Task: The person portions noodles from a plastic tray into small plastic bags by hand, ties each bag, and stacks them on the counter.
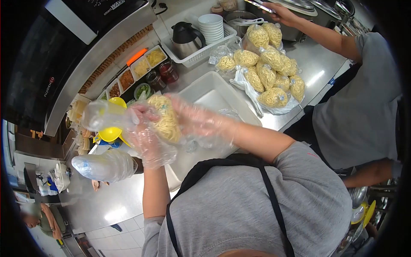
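Observation:
A clear plastic bag of yellow noodles (165,121) is held up over a white plastic tub (212,88). My left hand (145,128), in a clear plastic glove, is closed on the left side of this bag. My right hand (195,118), also gloved, is at the bag's right side, its fingers smeared by motion. Loose clear plastic (100,115) shows just left of my left hand. Beyond the tub, several more bagged noodles (267,70) are heaped on a white plastic bag (280,107).
Topping containers (127,80) and dark jars (168,72) line the back. A basket (188,60) holds a jug (186,40) and stacked white bowls (210,28). Yellow ladles (110,133) and a plastic-wrapped bundle (107,166) lie left. A co-worker (355,107) stands right, holding a phone-like object (260,6).

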`<state>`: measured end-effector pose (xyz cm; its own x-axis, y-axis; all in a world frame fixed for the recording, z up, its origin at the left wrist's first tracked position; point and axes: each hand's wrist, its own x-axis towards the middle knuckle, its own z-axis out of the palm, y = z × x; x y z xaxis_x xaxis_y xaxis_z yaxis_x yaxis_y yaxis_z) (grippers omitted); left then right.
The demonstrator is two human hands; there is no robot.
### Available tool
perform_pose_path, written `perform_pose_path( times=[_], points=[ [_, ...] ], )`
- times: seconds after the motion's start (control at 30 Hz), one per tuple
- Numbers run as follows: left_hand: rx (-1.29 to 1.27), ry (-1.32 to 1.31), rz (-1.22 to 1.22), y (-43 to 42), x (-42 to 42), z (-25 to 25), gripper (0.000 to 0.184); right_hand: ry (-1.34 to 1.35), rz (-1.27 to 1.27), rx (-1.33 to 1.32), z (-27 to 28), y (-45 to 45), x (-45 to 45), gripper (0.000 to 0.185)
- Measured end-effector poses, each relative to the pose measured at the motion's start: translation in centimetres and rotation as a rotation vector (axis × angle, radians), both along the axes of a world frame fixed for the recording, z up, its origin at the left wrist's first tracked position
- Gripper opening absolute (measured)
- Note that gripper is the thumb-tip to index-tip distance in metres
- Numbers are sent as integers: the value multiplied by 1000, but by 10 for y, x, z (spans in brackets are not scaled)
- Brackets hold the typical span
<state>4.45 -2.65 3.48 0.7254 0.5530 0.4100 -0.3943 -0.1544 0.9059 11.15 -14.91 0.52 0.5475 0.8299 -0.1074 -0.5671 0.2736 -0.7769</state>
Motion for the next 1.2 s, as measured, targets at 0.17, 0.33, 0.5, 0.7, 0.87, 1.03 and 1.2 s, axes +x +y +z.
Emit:
perform_pose_path(
  times=[0.17, 0.33, 0.5, 0.7, 0.87, 1.03, 1.2],
  points=[
    [57, -143, 53, -16, 8, -21, 25, -269, -330, 120, -8, 20, -25, 67],
    [19, -55, 49, 11, 25, -38, 26, -401, -437, 34, -23, 32, -22, 69],
    [-709, -169, -294, 40, 48, -47, 24, -1169, -487, -282, -22, 15, 14, 66],
    [-492, 61, -256, 37, 36, -9, 27, -1731, -883, -187, 71, -24, 19, 47],
    [-416, 70, -187, 21, 38, -14, 25, -1939, -737, -109, 76, -19, 7, 46],
    [-29, 265, -340, 9, 44, -49, 25, -1811, -725, -202, 43, -12, -1, 50],
    [930, 347, -357, 13, 50, -123, 28, -1831, -320, -695, -39, 2, -2, 51]
  ],
)
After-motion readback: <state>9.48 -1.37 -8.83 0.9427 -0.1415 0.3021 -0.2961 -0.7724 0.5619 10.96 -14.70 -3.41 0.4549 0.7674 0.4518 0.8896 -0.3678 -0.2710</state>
